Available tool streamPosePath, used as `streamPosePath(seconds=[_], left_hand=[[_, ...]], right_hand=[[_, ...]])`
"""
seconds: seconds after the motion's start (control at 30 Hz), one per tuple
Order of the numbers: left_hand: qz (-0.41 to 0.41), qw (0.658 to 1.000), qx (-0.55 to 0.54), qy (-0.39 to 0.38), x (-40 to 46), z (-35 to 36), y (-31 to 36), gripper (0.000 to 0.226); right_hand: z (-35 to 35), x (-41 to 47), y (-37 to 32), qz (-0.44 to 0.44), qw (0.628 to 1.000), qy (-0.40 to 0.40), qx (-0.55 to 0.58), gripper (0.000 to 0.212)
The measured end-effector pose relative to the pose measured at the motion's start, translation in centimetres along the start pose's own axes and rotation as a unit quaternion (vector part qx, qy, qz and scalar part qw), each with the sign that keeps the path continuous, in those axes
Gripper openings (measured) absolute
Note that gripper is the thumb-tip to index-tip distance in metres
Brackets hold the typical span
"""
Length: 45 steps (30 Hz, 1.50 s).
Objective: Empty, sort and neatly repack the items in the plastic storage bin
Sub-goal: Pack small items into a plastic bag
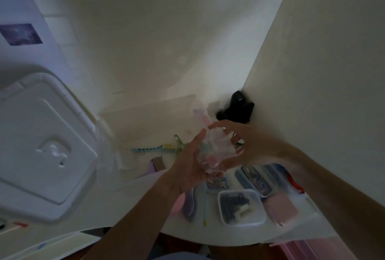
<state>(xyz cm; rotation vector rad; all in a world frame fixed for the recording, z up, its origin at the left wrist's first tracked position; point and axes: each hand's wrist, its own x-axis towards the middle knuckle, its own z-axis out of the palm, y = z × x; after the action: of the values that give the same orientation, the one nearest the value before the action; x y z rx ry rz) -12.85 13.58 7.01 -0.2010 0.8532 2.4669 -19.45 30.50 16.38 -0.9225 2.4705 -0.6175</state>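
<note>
Both hands meet over the middle of the white table (145, 126). My left hand (187, 163) cups a clear plastic bag (210, 151) from below, with small pink and green things inside. My right hand (235, 145) has its thumb under the bag and its fingers spread over the top. The picture is dim and blurred. A white bin lid (41, 143) lies at the left. Near the front edge stand a small clear box of dark bits (241, 207), a pink case (281, 209) and blue cases (256, 178).
A black object (237, 107) sits in the back corner by the wall. A blue and yellow comb-like piece (154, 148) and a purple scrap (154, 166) lie left of my hands. A purple brush (190, 203) lies under my left forearm. A pink bin edge (302, 249) shows at the lower right.
</note>
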Motion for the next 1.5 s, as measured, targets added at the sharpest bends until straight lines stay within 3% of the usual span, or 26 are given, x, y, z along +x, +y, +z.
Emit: streamPosePath(seconds=[0.17, 0.3, 0.4, 0.5, 0.57, 0.63, 0.77, 0.87, 1.03, 1.13, 1.23, 1.33, 1.4, 1.5], left_hand=[[-0.009, 1.0, 0.003, -0.016, 1.4, -0.2, -2.3, 0.072], [-0.003, 1.0, 0.008, 0.015, 1.6, 0.8, -4.5, 0.043], [-0.018, 1.0, 0.008, 0.005, 2.4, 1.1, -5.8, 0.047], [-0.059, 0.998, 0.012, 0.001, 3.7, 1.5, -6.6, 0.07], [-0.098, 0.994, 0.043, 0.011, 4.4, 1.9, -7.1, 0.076], [-0.152, 0.985, 0.078, -0.01, 5.0, 1.9, -7.4, 0.078], [-0.253, 0.954, 0.152, -0.047, 6.8, 0.9, -7.7, 0.065], [-0.244, 0.96, 0.131, -0.048, 7.4, 1.7, -8.0, 0.071], [-0.179, 0.983, 0.047, -0.004, 7.8, 2.9, -8.1, 0.088], [-0.159, 0.987, 0.033, 0.011, 7.6, 2.5, -8.1, 0.081], [-0.113, 0.993, 0.013, 0.018, 7.7, 1.9, -8.3, 0.068], [-0.091, 0.995, -0.012, 0.034, 8.5, 1.6, -8.1, 0.078], [-0.106, 0.992, 0.043, 0.042, 8.8, 2.4, -7.8, 0.079], [-0.169, 0.983, 0.055, 0.041, 8.5, 3.7, -7.3, 0.061]], right_hand=[[0.2, -2.1, 1.2, 0.037, 0.998, 0.039, -0.018, 0.088], [1.5, -3.9, 3.1, 0.086, 0.993, 0.078, 0.033, 0.085], [2.2, -5.2, 4.0, 0.085, 0.991, 0.089, 0.056, 0.072], [2.3, -6.3, 5.5, 0.086, 0.989, 0.076, 0.093, 0.066], [2.0, -7.0, 6.7, 0.06, 0.995, 0.044, 0.074, 0.077], [1.5, -7.6, 7.7, 0.007, 0.999, -0.001, 0.045, 0.092], [0.8, -7.9, 9.4, -0.065, 0.996, -0.06, 0.021, 0.099], [0.5, -7.8, 10.4, -0.059, 0.996, -0.063, 0.011, 0.1], [0.6, -7.9, 10.6, 0.012, 0.999, 0.002, 0.033, 0.096], [0.9, -7.8, 10.3, 0.024, 1.0, -0.006, 0.013, 0.094], [1.1, -7.5, 10.8, 0.059, 0.995, 0.031, 0.079, 0.086], [1.3, -7.1, 11.4, 0.084, 0.989, 0.048, 0.109, 0.084], [1.2, -6.9, 11.9, 0.066, 0.991, 0.037, 0.107, 0.085], [0.5, -7.1, 12.3, 0.014, 0.996, -0.008, 0.091, 0.095]])
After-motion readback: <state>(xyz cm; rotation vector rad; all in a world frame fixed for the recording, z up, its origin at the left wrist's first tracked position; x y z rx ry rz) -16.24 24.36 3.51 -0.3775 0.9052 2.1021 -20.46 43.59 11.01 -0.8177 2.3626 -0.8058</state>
